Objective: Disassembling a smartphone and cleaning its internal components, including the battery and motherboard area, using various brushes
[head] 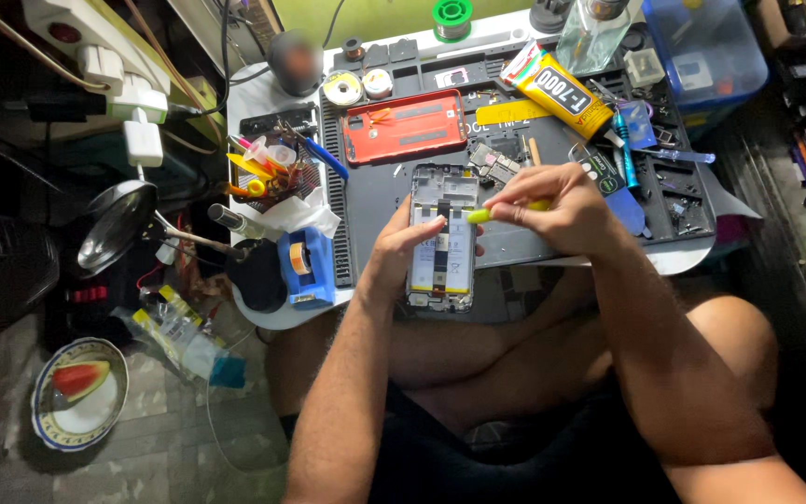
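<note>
An opened phone with its back removed lies on the dark work mat, its battery and boards exposed. My left hand steadies the phone's left edge, fingers resting on it. My right hand pinches a small yellow-green tool, whose tip touches the phone's upper right part. The red back cover lies on the mat just behind the phone.
A yellow glue tube, small parts and a blue plastic box sit at the back right. A tool holder and blue tape dispenser stand at the left. A magnifier lamp and a plate with watermelon are at the lower left.
</note>
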